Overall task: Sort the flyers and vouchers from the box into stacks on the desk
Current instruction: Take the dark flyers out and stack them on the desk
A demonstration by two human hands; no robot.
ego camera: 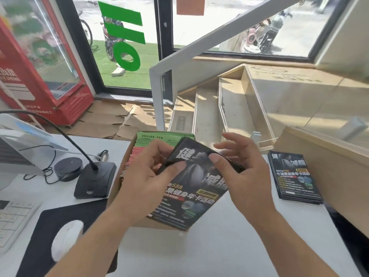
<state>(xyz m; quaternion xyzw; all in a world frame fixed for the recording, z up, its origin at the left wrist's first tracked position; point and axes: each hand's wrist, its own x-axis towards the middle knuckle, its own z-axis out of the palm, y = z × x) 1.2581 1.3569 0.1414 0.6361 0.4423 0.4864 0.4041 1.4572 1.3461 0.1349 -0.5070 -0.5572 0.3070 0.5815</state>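
Above the open box (pixel 127 172) on the bench (pixel 229 246), the left hand (pixel 147 174) and right hand (pixel 245 172) both pinch a bundle of black flyers (pixel 189 188). A stack of matching flyers (pixel 294 176) lies right of the box.

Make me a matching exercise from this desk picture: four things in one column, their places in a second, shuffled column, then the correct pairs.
Things:
1. bundle of black flyers
2. stack of black flyers
3. green vouchers
4. white mouse

Places:
A. standing in the cardboard box
B. on the black mouse pad
C. held in both hands, left hand and right hand
D. lying on the desk at the right

Pairs: 1-C, 2-D, 3-A, 4-B
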